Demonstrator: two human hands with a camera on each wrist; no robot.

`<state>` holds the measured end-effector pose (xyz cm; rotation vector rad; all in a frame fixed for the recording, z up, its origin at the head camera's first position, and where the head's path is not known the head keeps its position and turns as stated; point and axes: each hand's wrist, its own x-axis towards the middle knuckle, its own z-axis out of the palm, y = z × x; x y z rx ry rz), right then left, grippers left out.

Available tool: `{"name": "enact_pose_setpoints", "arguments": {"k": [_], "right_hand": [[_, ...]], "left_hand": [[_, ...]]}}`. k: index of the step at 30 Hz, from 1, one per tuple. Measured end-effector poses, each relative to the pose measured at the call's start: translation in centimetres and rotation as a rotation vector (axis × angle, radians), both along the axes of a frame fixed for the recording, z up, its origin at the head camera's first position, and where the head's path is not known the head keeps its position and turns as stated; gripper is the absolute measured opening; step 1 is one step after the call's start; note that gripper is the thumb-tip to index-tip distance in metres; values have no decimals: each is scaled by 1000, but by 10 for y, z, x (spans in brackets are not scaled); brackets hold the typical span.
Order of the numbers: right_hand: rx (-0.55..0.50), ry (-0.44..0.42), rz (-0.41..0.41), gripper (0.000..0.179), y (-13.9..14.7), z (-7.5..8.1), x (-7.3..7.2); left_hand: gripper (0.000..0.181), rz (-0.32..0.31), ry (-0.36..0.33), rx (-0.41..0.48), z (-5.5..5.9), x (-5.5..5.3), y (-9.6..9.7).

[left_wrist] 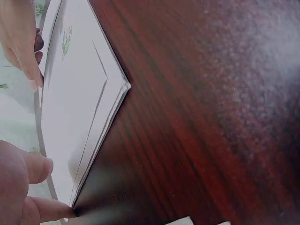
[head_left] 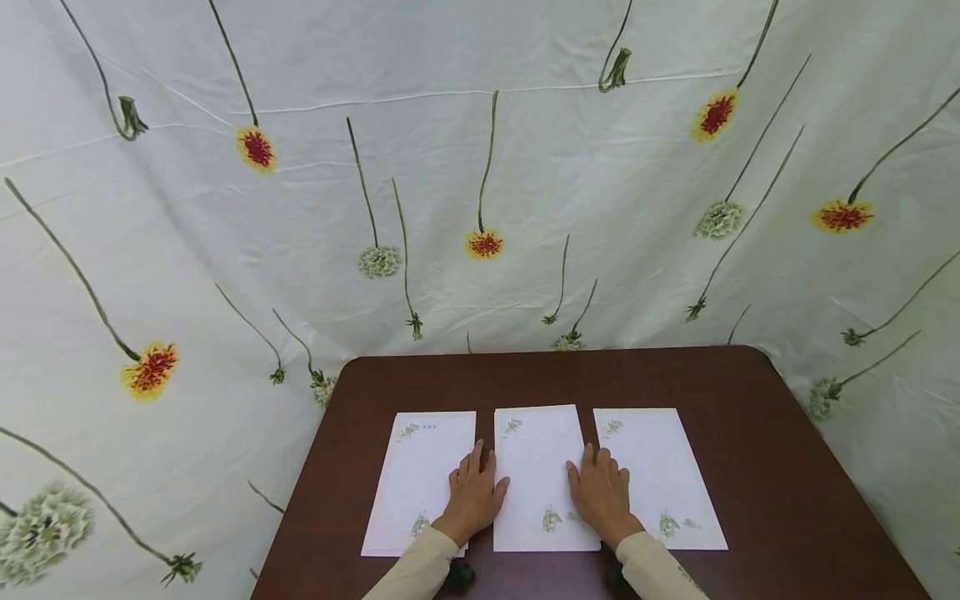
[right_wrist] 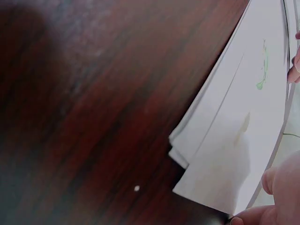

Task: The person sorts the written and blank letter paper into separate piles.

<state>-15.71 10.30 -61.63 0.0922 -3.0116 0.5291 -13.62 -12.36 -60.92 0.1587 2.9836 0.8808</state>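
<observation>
Three stacks of white printed paper lie side by side: a left stack [head_left: 416, 475], a middle stack [head_left: 534, 475] and a right stack [head_left: 660, 467]. My left hand [head_left: 474, 497] lies between the left and middle stacks, its thumb at the middle stack's left edge. On the other side my right hand [head_left: 602, 492] rests across the gap to the right stack, its thumb by the middle stack's right edge. Both hands have their fingers extended. The left wrist view shows left fingers [left_wrist: 49, 209] touching a corner of the middle stack [left_wrist: 70, 108], whose sheets are slightly uneven.
The dark brown table [head_left: 780, 500] has rounded far corners. Behind it and at its sides hangs a pale cloth [head_left: 315, 208] printed with flowers. In the right wrist view, a small white speck [right_wrist: 137, 188] shows on the wood.
</observation>
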Motion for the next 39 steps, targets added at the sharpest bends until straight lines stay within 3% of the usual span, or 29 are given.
{"name": "enact_pose_setpoints", "arguments": {"k": [7, 18, 25, 30, 39], "right_hand": [[-42, -23, 9, 60, -1, 1, 0], [-62, -14, 13, 59, -3, 2, 2], [-57, 15, 16, 58, -5, 2, 2], [-71, 54, 16, 53, -3, 5, 1], [-110, 143, 27, 43, -2, 6, 0]], "left_hand": [[59, -2, -4, 17, -5, 0, 2], [61, -14, -83, 28, 1, 0, 4], [63, -33, -92, 10, 1, 1, 4], [58, -14, -49, 17, 0, 2, 6], [41, 75, 140, 34, 0, -4, 12]]}}
